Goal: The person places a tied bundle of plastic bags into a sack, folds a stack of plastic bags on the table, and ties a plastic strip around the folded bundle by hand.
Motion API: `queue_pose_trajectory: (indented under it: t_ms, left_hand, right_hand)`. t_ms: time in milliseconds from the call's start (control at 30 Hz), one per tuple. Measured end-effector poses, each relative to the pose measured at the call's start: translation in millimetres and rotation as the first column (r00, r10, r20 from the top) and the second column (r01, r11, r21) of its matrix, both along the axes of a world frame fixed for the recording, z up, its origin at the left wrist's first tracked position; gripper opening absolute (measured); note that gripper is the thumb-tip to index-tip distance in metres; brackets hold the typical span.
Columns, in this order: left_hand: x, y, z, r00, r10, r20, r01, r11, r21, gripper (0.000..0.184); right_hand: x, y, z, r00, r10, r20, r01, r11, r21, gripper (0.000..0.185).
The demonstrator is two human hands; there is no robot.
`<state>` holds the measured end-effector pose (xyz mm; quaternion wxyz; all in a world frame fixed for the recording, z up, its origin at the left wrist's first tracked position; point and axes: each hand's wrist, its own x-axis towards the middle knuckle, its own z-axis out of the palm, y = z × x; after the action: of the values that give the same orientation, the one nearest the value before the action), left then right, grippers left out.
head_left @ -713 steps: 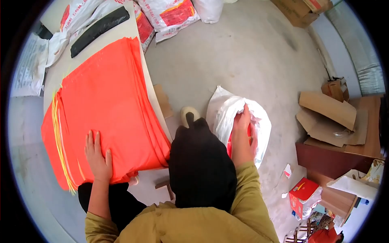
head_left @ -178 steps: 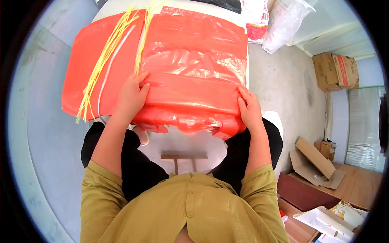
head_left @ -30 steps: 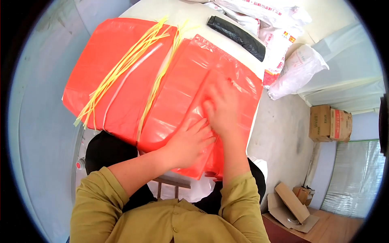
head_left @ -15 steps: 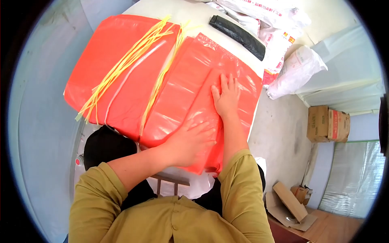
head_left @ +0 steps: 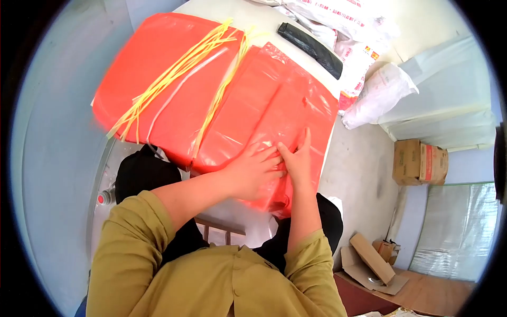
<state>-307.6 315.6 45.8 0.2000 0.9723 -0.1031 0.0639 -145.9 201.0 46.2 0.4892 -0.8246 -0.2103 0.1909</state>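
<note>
Red plastic bags (head_left: pixel 248 113) lie stacked and partly folded on the table. My left hand (head_left: pixel 256 171) rests on the near part of the stack, fingers spread and pointing right. Close beside it, my right hand (head_left: pixel 298 164) lies on the same red plastic, thumb apart from the fingers, the thumb near my left fingertips. A second red pile (head_left: pixel 163 63) is on the left, with a bundle of yellow strips (head_left: pixel 174 79) and a white strip (head_left: pixel 182 84) across it. More yellow strips (head_left: pixel 219 100) run along the border between the piles.
A black plastic roll (head_left: pixel 311 48) lies on the white tabletop (head_left: pixel 253 13) at the far side. White printed sacks (head_left: pixel 359 63) are behind the table. A closed cardboard box (head_left: pixel 420 162) and an opened one (head_left: pixel 372 261) are at the right. A wooden stool (head_left: pixel 219 230) shows below the table.
My right hand has drawn back toward me across the red plastic, down beside my left hand. My left hand stays on the stack. The view has shifted slightly.
</note>
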Motion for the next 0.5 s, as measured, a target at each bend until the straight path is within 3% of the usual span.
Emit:
queue_pose_trajectory:
  t_ms: [100, 200, 433, 500]
  left_hand:
    - [-7, 2, 4, 0.999, -0.024, -0.022, 0.023, 0.999, -0.049, 0.073]
    - [-14, 5, 4, 0.998, -0.067, -0.013, 0.065, 0.993, -0.098, 0.071]
    - [-26, 16, -1, 0.994, -0.111, 0.023, 0.113, 0.981, -0.161, 0.070]
    - [-22, 17, -3, 0.992, -0.109, 0.069, 0.122, 0.967, -0.225, 0.062]
  right_hand:
    - [-20, 19, 40, 0.995, -0.023, -0.102, 0.018, 0.999, -0.044, 0.102]
    - [-9, 16, 12, 0.999, 0.027, 0.043, -0.028, 0.999, 0.016, 0.106]
    - [-24, 19, 22, 0.995, -0.027, -0.092, 0.032, 0.998, 0.057, 0.109]
    - [-20, 19, 9, 0.999, 0.009, 0.052, -0.012, 0.998, 0.059, 0.108]
